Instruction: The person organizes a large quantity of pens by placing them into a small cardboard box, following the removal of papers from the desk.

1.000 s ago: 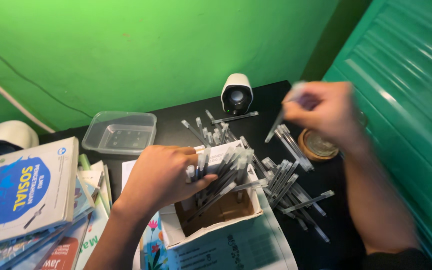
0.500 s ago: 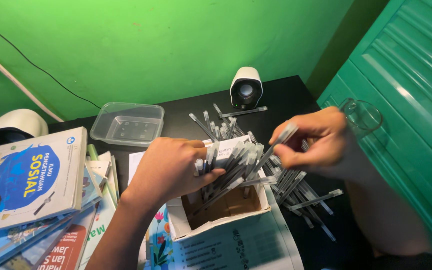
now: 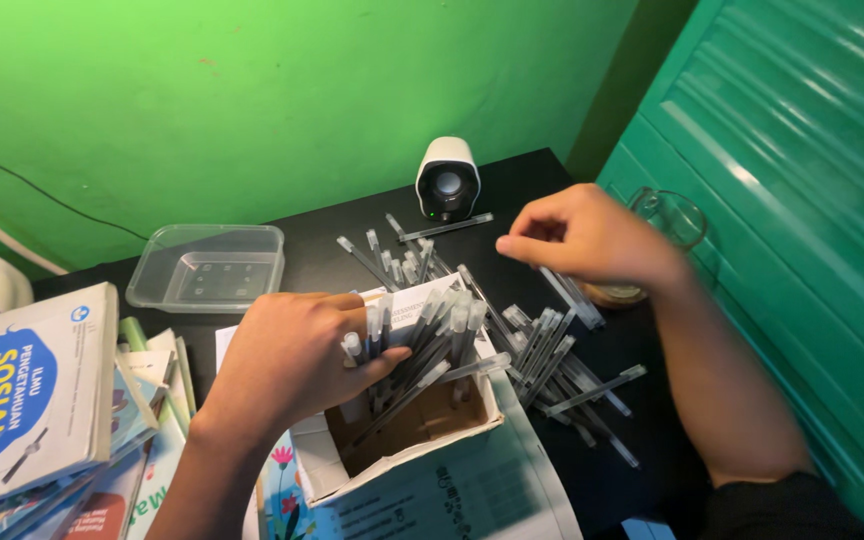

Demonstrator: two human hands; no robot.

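My left hand grips a bundle of grey capped pens that stand slanted in an open white cardboard box. The thumb presses the pens against the box's far wall. My right hand hovers to the right over a loose pile of the same pens on the black table. Its fingertips are pinched together and no pen shows between them. More pens lie scattered behind the box.
A small white camera stands at the table's back. A clear plastic tub sits at the back left, stacked books at the left. A glass mug stands by the green cabinet. Printed paper lies under the box.
My right hand brought a pen from the pile to the bundle in the box, let it go, and has moved back up and right over the pile. The left hand kept its grip.
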